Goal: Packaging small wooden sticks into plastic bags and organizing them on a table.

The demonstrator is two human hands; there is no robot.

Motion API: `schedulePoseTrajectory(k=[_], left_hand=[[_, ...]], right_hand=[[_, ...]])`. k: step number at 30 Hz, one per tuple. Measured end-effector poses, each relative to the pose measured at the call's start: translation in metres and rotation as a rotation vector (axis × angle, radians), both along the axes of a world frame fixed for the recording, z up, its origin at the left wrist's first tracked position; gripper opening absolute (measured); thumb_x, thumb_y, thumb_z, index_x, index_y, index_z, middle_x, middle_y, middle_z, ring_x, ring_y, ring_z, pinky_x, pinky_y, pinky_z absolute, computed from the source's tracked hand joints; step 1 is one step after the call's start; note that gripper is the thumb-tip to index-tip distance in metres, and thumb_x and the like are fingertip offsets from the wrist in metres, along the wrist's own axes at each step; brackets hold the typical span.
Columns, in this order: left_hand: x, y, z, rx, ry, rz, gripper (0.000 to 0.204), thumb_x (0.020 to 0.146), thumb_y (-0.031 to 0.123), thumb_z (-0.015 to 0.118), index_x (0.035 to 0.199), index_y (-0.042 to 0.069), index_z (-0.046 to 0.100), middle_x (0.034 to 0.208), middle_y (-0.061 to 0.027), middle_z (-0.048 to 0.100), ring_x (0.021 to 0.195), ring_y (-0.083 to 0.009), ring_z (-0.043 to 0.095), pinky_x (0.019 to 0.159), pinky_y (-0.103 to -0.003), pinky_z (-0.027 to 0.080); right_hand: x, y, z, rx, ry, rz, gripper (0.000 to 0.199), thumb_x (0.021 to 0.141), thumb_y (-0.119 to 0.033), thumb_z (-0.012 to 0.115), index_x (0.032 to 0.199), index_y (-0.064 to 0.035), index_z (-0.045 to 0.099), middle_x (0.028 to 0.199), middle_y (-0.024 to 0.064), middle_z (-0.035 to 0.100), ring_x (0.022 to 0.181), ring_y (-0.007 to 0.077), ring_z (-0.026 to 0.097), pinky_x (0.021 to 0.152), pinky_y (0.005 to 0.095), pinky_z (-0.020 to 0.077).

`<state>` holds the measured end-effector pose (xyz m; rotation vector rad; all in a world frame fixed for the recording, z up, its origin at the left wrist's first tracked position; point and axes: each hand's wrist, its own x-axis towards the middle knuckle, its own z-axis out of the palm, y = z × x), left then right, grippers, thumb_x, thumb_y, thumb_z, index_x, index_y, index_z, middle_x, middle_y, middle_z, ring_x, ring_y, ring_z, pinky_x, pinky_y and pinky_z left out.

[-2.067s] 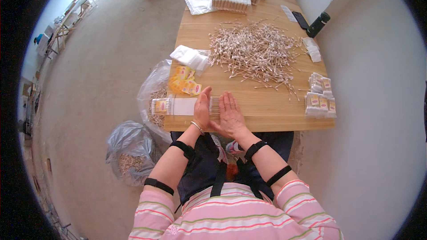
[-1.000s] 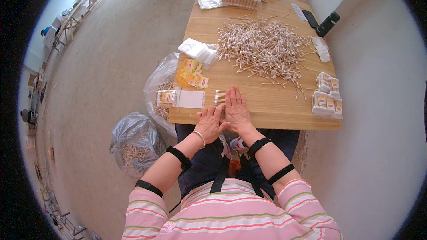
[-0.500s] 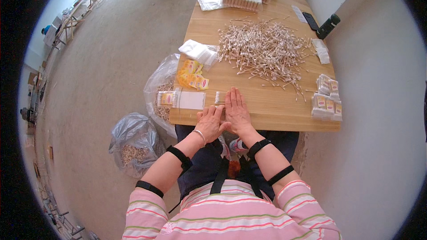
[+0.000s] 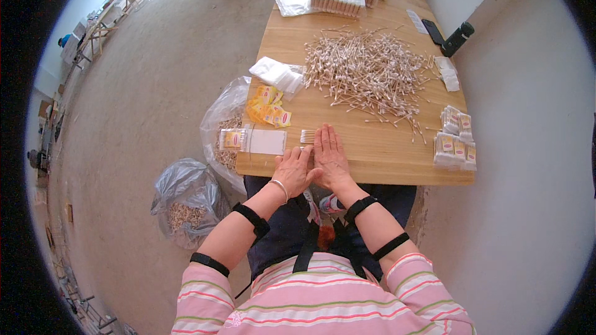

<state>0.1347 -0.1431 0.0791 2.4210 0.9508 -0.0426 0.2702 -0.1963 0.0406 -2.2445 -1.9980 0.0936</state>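
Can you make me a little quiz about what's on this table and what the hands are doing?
1. True or false: the right hand lies flat on the wooden table.
2. What lies at the fingertips of both hands? A) a small bundle of cotton swabs B) a pair of scissors C) a cup
3. Fill in: the big loose pile of cotton swabs lies ____ from the person than the hands.

Key:
1. True.
2. A; the left hand is beside it too.
3. Farther.
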Motion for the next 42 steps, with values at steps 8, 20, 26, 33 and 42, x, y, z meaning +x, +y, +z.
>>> schedulePoseTrajectory(k=[8, 20, 26, 33, 42], left_hand=[[0.008, 0.008, 0.001, -0.034, 0.069, 0.045, 0.073, 0.088, 0.049, 0.051, 0.145, 0.011, 0.025, 0.123, -0.0186, 0.049, 0.115, -0.0367, 0.046, 0.094, -0.051, 0.036], [0.005, 0.004, 0.0, 0.003, 0.034, -0.002, 0.069, 0.088, 0.05, 0.05, 0.141, 0.012, 0.03, 0.125, -0.0187, 0.048, 0.118, -0.037, 0.044, 0.096, -0.052, 0.034], [0.009, 0.013, -0.007, -0.033, -0.008, 0.069, 0.071, 0.089, 0.052, 0.048, 0.144, 0.011, 0.026, 0.124, -0.0195, 0.051, 0.114, -0.0369, 0.049, 0.094, -0.053, 0.037], [0.01, 0.015, -0.001, -0.031, 0.02, 0.038, 0.07, 0.089, 0.051, 0.048, 0.142, 0.009, 0.029, 0.121, -0.0209, 0.055, 0.112, -0.0377, 0.052, 0.092, -0.05, 0.039], [0.016, 0.018, 0.003, -0.054, -0.018, 0.093, 0.065, 0.089, 0.043, 0.051, 0.14, 0.007, 0.031, 0.116, -0.0229, 0.059, 0.107, -0.0392, 0.056, 0.089, -0.05, 0.042]], right_hand=[[-0.001, 0.001, 0.0, 0.008, 0.01, 0.003, 0.086, 0.077, -0.037, 0.052, 0.142, 0.0076, 0.018, 0.15, 0.0263, 0.014, 0.142, 0.0369, 0.009, 0.116, 0.044, 0.0072], [0.001, 0.0, -0.003, 0.023, -0.021, 0.004, 0.089, 0.072, -0.035, 0.054, 0.141, 0.0092, 0.019, 0.15, 0.0269, 0.013, 0.142, 0.0373, 0.008, 0.116, 0.0452, 0.0054], [-0.002, 0.0, 0.003, -0.009, 0.052, 0.003, 0.09, 0.076, -0.039, 0.053, 0.142, 0.0088, 0.016, 0.151, 0.0271, 0.01, 0.142, 0.0369, 0.006, 0.116, 0.0443, 0.0038], [-0.001, 0.0, 0.004, -0.06, 0.069, -0.015, 0.089, 0.078, -0.041, 0.05, 0.143, 0.0076, 0.014, 0.152, 0.026, 0.007, 0.143, 0.0357, 0.003, 0.116, 0.0433, 0.0014], [-0.002, 0.0, 0.005, -0.052, 0.094, -0.023, 0.087, 0.079, -0.04, 0.049, 0.143, 0.0076, 0.014, 0.152, 0.0258, 0.008, 0.143, 0.0353, 0.003, 0.116, 0.043, 0.0015]])
